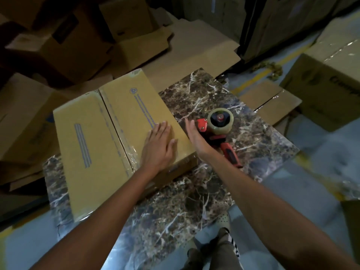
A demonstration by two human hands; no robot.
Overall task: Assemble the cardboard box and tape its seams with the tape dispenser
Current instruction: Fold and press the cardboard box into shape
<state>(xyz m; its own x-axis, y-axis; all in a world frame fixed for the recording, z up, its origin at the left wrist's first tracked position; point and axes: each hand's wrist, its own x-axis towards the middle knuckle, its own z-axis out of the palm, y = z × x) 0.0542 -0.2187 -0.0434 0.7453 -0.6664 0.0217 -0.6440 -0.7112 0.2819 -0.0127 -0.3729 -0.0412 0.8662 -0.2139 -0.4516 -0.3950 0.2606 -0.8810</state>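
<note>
On the left half of the marble-patterned table [175, 207] sits the cardboard box [93, 145], flaps closed, overhanging the left edge. Shiny clear tape is visible at the near end of the centre seam [129, 156]. Left hand [157, 145] lies flat on the right flap near the box's near-right corner, fingers straight, gripping nothing. Right hand [195, 137] is open and edge-on between the box and the tape dispenser [220, 121], holding nothing; contact with the dispenser's red head unclear. Dispenser lies on the table just right of the box, handle toward the right edge. Loose cardboard boxes [321, 80] lie around the table.
</note>
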